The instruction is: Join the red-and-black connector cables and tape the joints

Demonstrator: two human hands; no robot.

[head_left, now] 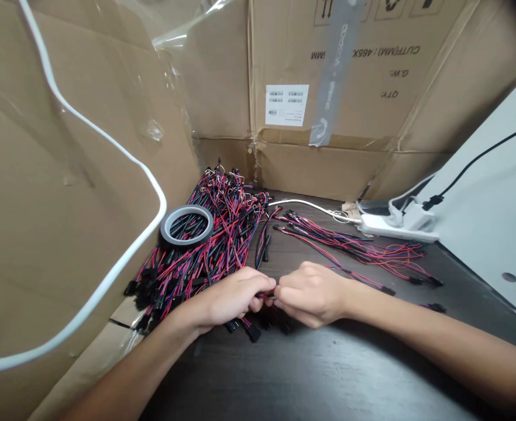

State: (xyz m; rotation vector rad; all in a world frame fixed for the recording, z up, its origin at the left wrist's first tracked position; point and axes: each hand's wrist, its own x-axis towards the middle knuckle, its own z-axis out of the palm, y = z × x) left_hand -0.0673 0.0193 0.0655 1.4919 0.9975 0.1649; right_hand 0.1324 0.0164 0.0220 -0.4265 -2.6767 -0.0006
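Observation:
My left hand [236, 295] and my right hand [313, 294] meet over the dark table, both with fingers closed. Between them runs a short stretch of wire cable [265, 296], pinched from either side; its ends are hidden by my fingers. Just behind my left hand lies a large heap of red, blue and black wire cables [223, 228] with black connectors. On top of the heap rests a roll of black tape [167, 234]. Beyond my right hand, a smaller bunch of similar cables [354, 242] is spread on the table.
Cardboard walls stand at the left [86, 234] and back [315, 169]. A white power strip [398, 228] with plugs sits at the back right, beside a white panel [495, 175]. One thick white cable [109, 286] hangs down the left side.

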